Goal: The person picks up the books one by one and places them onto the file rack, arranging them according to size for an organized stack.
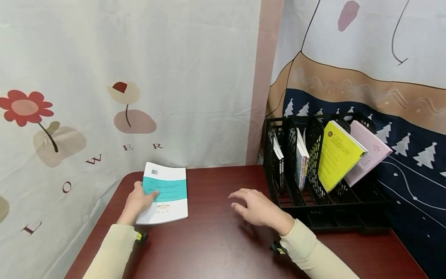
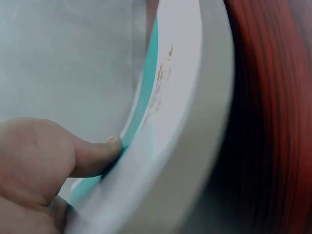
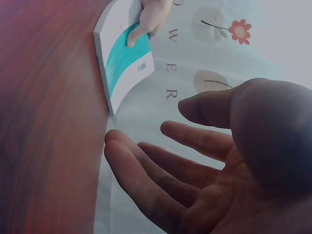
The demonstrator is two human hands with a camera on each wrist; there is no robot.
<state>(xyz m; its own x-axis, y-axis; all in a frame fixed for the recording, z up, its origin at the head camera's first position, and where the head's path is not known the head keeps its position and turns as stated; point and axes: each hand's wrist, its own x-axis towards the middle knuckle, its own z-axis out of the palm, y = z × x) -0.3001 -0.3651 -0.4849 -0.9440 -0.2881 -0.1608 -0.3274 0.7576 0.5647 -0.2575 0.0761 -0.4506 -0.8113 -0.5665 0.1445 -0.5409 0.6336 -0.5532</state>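
A white paperback book with a teal band lies at the table's far left, its cover slightly bowed. My left hand grips it by the left edge, thumb on the cover; the other fingers are mostly hidden beneath. In the left wrist view the thumb presses on the bent book, whose thick page edge faces the camera. My right hand hovers over the table between the book and the black file rack. Seen from the right wrist, the right hand has relaxed, spread fingers and holds nothing.
The rack's slots hold a yellow book, a pink book and several thinner books to their left. A pale printed curtain hangs behind the dark red table; a navy patterned cloth hangs at the right.
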